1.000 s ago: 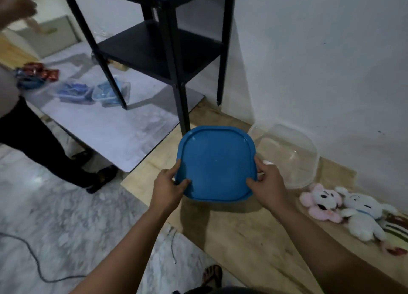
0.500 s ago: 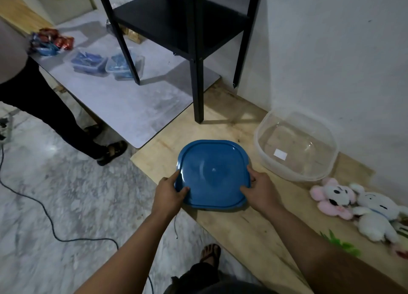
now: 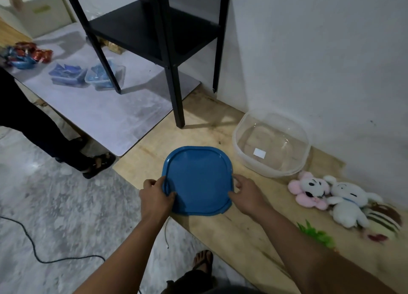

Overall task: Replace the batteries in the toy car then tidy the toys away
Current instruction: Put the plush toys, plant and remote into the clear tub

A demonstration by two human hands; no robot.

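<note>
A blue square lid (image 3: pixel 198 179) lies low over the wooden board (image 3: pixel 242 238) on the floor. My left hand (image 3: pixel 154 196) grips its left edge with the thumb on top. My right hand (image 3: pixel 247 194) holds its right edge. To the right, against the wall, stands an empty clear plastic tub (image 3: pixel 237 145). Beyond the tub lie a pink plush toy (image 3: pixel 309 190), a white plush toy (image 3: pixel 346 201) and a striped soft toy (image 3: pixel 386 218). No toy car or batteries show.
A black shelf unit's leg (image 3: pixel 177 99) stands just behind the lid. Two small lidded containers (image 3: pixel 66 75) and bright packets (image 3: pixel 28 55) lie on a grey mat. Another person's sandalled foot (image 3: pixel 97 163) is at the left. A black cable (image 3: pixel 33 247) crosses the marble floor.
Both hands have lowered the blue lid from mid-air down to the wooden board. The view has tilted down and the tub and toys show more fully.
</note>
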